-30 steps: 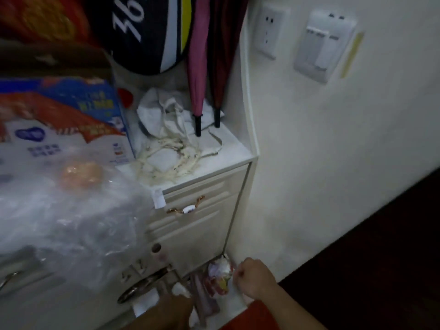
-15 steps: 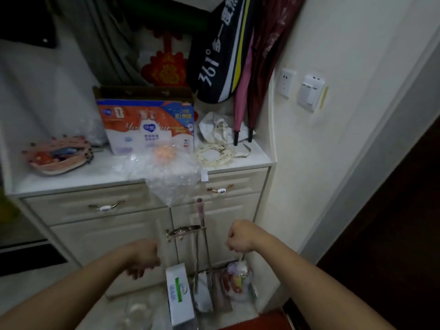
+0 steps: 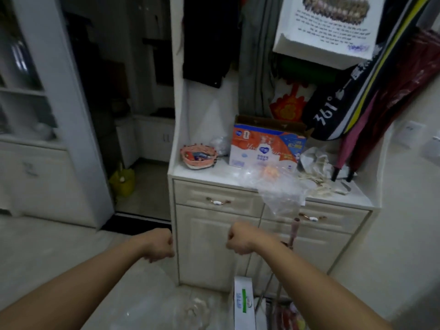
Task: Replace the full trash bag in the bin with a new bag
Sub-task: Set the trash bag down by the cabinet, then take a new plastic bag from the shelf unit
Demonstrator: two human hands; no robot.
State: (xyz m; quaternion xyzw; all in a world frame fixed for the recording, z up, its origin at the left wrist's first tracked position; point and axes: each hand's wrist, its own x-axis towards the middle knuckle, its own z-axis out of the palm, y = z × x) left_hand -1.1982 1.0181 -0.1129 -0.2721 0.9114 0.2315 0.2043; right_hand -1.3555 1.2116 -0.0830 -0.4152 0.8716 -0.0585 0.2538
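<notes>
A: Largest item?
B: White cabinet (image 3: 238,246), far centre. Clear trash bag (image 3: 166,303) — on the floor, near, below both fists.
A: Hands?
B: Left hand (image 3: 160,245), right hand (image 3: 239,238) — fingers curled tight; cannot tell whether they pinch film.

A thin, clear, crinkled plastic bag (image 3: 281,189) spills glossy over the matt white painted cabinet (image 3: 214,246), whose drawer handles look like metal. At its ten o'clock sits a printed orange-and-blue cardboard carton (image 3: 264,148); farther toward nine, a pink woven basket (image 3: 198,157). The pale floor tiles (image 3: 47,246) are smooth, faintly shiny.
</notes>
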